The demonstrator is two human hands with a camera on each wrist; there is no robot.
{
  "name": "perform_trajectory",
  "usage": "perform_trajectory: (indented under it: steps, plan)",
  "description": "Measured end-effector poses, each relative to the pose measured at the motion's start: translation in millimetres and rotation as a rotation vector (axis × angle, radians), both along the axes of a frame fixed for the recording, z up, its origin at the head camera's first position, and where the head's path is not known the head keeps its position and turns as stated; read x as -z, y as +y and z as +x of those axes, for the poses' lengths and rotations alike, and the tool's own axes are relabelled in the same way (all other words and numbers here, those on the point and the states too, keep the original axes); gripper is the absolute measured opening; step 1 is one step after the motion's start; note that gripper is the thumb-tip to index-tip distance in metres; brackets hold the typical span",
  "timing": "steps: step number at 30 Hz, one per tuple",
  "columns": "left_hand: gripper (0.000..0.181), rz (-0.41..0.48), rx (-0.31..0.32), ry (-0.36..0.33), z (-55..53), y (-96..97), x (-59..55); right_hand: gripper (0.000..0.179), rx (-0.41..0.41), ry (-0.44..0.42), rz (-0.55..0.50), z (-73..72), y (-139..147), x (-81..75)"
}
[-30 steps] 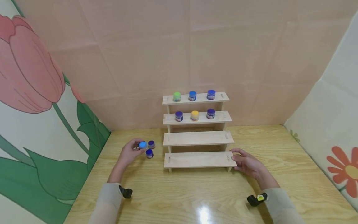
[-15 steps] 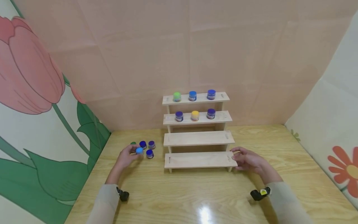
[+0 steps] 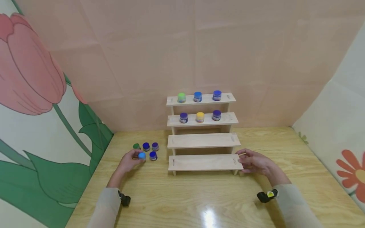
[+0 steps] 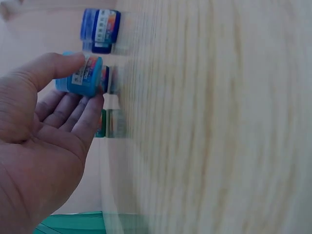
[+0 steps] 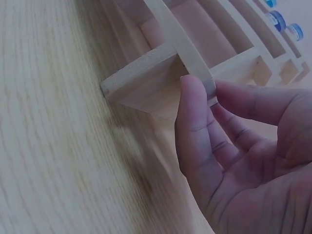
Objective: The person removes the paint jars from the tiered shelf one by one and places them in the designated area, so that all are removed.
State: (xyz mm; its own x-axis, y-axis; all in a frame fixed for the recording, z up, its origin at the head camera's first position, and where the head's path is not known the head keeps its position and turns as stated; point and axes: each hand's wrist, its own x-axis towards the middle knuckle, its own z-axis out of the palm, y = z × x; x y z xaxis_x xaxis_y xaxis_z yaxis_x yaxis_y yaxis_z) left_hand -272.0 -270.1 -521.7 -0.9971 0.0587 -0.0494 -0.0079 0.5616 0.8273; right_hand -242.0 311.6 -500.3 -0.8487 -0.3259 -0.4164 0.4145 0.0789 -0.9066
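Note:
My left hand [image 3: 129,161] pinches a light blue paint jar [image 3: 142,156] between thumb and fingers, at the near left of a small group of jars. In the left wrist view the thumb lies over the light blue jar [image 4: 80,80], its label partly showing; whether its base touches the table I cannot tell. Close around it stand a green-lidded jar [image 3: 136,146] and dark blue jars [image 3: 153,155]. My right hand [image 3: 255,163] grips the right end of the lowest board of a wooden stepped shelf [image 3: 205,162], thumb and fingers on opposite faces in the right wrist view.
On the top step stand a light green jar [image 3: 181,98], a blue jar [image 3: 197,97] and a violet-blue jar [image 3: 217,95]. The second step bears a yellow jar [image 3: 200,117] between two dark jars. Printed walls border the wooden table [image 3: 182,199].
The left hand has drawn the light blue jar a little toward me and left, uncovering a dark blue jar and the green-lidded one behind. The right hand keeps its grip on the shelf.

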Motion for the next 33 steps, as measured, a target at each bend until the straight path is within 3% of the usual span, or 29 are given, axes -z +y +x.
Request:
perform_trajectory:
  steps: [5, 19, 33]
  plan:
    - [0.041, -0.003, 0.021, 0.000, 0.9, -1.0, -0.4, 0.022, -0.010, 0.012, -0.010, 1.2, -1, 0.8]
    - [0.038, -0.001, -0.006, -0.064, -7.7, 0.7, 2.3, 0.024, 0.011, -0.007, -0.022, 2.3, 0, 2.2]
    - [0.042, -0.020, 0.005, -0.064, -8.6, 3.2, 0.9, 0.024, 0.001, 0.007, -0.033, 1.7, 0, 3.2]
